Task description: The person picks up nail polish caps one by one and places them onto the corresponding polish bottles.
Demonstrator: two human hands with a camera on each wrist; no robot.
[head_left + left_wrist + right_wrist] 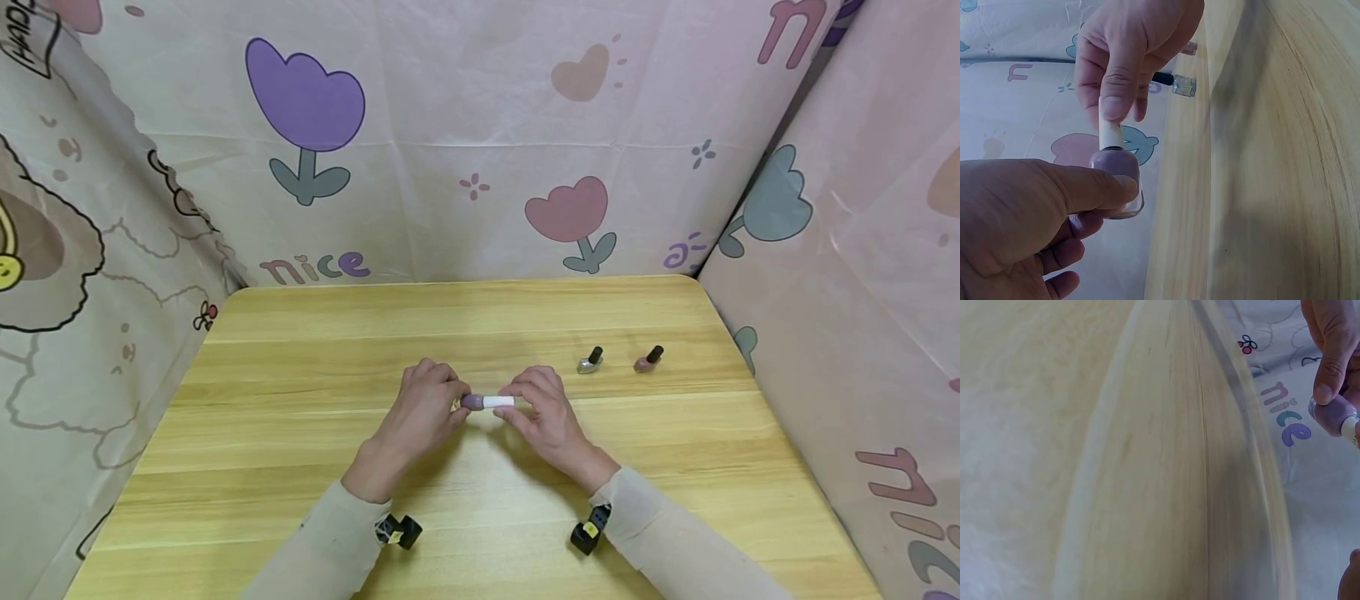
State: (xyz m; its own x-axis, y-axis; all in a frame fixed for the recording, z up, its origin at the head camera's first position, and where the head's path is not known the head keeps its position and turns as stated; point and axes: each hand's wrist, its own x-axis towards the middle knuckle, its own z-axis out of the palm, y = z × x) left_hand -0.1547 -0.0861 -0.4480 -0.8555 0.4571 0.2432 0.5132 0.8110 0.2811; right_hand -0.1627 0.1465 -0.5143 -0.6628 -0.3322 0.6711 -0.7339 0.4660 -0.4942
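Observation:
A nail polish bottle [472, 402] with purple polish and a white cap [498, 402] is held sideways above the table between both hands. My left hand [426, 406] pinches the glass body between thumb and fingers, as the left wrist view shows with the bottle [1115, 165]. The white cap is pinched by my right hand [546, 415], its thumb lying along the cap [1110, 132]. Cap and bottle are together, with a thin dark line at the neck. In the right wrist view the purple bottle [1334, 415] is partly cut off at the edge.
Two more nail polish bottles with black caps stand at the right of the wooden table [300, 467]: a clear or silvery one [589, 362] and a pinkish one [647, 360]. Printed curtains [435, 100] hang behind the table and along both sides.

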